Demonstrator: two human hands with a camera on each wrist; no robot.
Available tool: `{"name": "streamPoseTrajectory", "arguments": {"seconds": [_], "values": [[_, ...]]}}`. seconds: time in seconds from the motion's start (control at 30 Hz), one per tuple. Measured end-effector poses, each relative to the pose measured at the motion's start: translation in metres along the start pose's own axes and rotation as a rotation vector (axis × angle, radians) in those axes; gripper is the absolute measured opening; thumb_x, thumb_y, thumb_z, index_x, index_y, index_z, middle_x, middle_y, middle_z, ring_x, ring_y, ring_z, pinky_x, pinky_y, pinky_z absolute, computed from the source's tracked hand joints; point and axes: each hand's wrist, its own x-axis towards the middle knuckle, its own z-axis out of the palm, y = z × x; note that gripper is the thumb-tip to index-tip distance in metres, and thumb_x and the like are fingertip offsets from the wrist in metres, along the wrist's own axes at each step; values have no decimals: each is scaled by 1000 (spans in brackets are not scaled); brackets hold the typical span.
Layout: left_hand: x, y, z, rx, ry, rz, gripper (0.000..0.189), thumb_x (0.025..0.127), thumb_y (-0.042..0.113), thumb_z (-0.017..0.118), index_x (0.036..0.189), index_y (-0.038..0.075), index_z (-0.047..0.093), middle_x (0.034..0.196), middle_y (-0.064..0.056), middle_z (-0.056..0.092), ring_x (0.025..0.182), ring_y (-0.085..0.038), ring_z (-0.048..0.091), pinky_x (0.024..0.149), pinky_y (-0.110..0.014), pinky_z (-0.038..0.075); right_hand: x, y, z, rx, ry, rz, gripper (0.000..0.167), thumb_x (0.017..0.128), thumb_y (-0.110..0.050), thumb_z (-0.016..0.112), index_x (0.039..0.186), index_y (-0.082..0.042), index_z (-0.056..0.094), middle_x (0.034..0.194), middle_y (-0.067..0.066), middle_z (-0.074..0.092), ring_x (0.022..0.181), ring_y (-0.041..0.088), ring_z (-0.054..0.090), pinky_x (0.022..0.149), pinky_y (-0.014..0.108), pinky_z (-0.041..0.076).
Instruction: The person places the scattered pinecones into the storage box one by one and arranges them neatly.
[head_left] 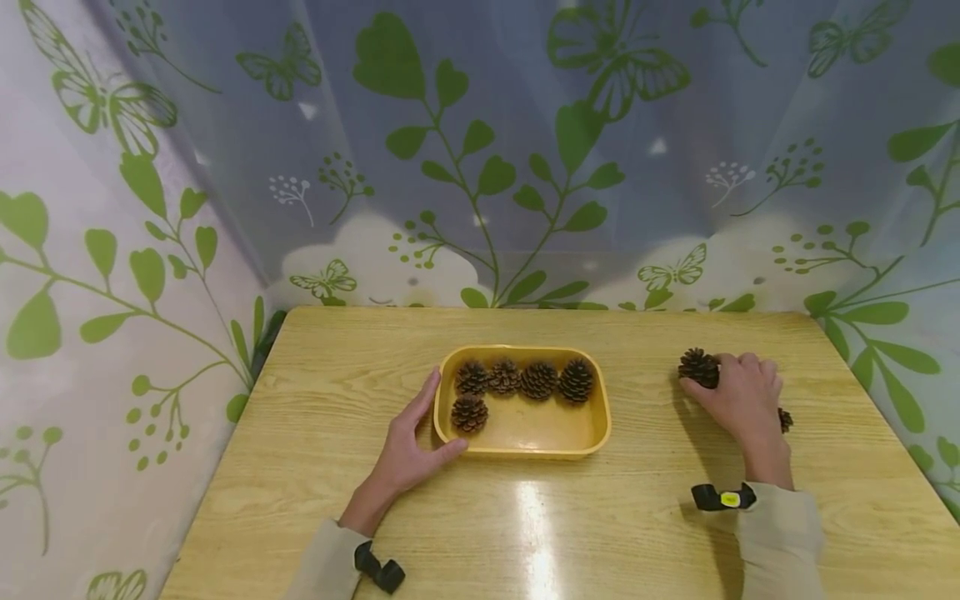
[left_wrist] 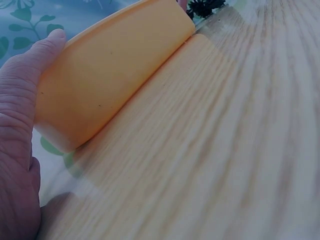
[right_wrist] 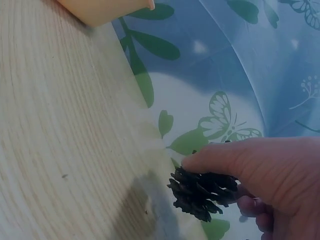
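Note:
A yellow plastic tray (head_left: 525,452) stands on the table with several brown pine cones (head_left: 538,381) inside. Most of these line its back wall, and one lies at the front left. My left hand (head_left: 408,450) rests around the tray's left front corner, its straight thumb along the front wall and its fingers at the left side. To the right of the tray, my right hand (head_left: 746,398) pinches a pine cone (right_wrist: 200,192) between thumb and fingers, above the table. Another pine cone (head_left: 785,419) shows partly behind the right wrist.
The wooden table (head_left: 315,500) runs to a curtain (head_left: 510,208) with green leaves and butterflies at its back edge. A similar curtain hangs at the left. Black straps (head_left: 723,497) with small devices sit on both wrists.

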Motion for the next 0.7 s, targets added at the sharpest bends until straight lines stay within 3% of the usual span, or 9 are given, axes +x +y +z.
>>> {"name": "streamPoseTrajectory", "arguments": {"seconds": [0.1,0.27,0.33,0.5,0.6,0.7], "values": [[0,4,0,-1,3,-1,109,79,13,90,166,6,26,170,-16,27,157,-36,25,123,-20,20,-1,-4,-2,13,13,-29,77,95,-43,76,134,19,55,119,42,51,102,59,37,82,65,32],[4,31,-4,-15,-4,-21,103,80,10,88,162,-5,28,167,-27,28,155,-42,26,122,-19,21,0,-12,-6,44,21,-89,77,95,-45,75,136,18,55,116,40,55,102,57,41,83,65,34],[3,28,-4,-15,-9,-26,104,81,14,89,164,0,27,168,-22,28,156,-37,25,123,-21,20,0,-14,-8,49,17,-118,78,95,-45,75,136,18,55,107,35,57,97,52,44,81,62,35],[0,-1,1,-12,-10,-25,110,81,19,91,168,14,23,172,-11,25,158,-27,23,125,-24,20,1,-20,-10,68,20,-176,75,95,-42,77,135,18,56,91,24,57,83,39,46,73,52,33],[0,3,1,-12,-4,-21,109,80,12,90,166,7,24,170,-16,26,157,-32,24,124,-21,19,2,-23,-10,80,23,-188,74,95,-41,77,134,17,57,91,23,56,79,35,45,73,50,32],[1,16,-2,-17,-4,-15,106,80,9,89,164,-1,25,168,-23,27,156,-38,25,123,-19,19,2,-25,-11,90,33,-202,74,95,-42,77,134,17,58,91,23,56,77,33,45,75,50,32]]}}
